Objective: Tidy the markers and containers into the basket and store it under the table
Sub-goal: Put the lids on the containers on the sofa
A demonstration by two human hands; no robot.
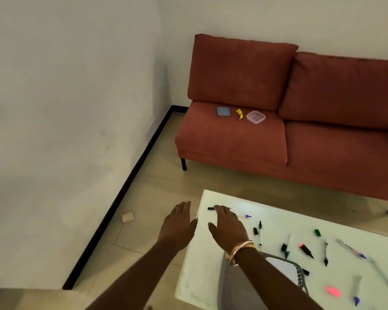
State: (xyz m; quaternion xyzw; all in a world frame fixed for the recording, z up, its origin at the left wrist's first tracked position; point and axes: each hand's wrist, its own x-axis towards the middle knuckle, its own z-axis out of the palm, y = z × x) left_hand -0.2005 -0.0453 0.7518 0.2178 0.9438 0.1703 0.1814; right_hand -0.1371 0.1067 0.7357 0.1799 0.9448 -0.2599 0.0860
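Markers (306, 251) lie scattered over the white table (229, 198), most of them toward its right half; a pink cap (333, 291) sits near the table's front edge; a black marker (211, 208) lies at the table's far left corner, just past the fingertips of the right hand (227, 227); a blue-tipped marker (246, 216) lies just right of that hand. Right hand hovers flat over the table's left end, fingers spread and holding nothing; bracelets (241, 250) circle its wrist. Left hand (177, 224) is likewise spread and empty, held off the table's left edge above the wooden floor (157, 175). Grey basket (300, 278) rests on the table at its front, partly hidden beneath the right forearm. Beyond the table stands a red sofa (233, 139); on its left seat cushion lie a blue lid (223, 111), a yellow scrap (239, 113) and a clear container (255, 117) in a row. Left of the table, a small pale block (128, 217) lies on the floor near the black baseboard (130, 173).
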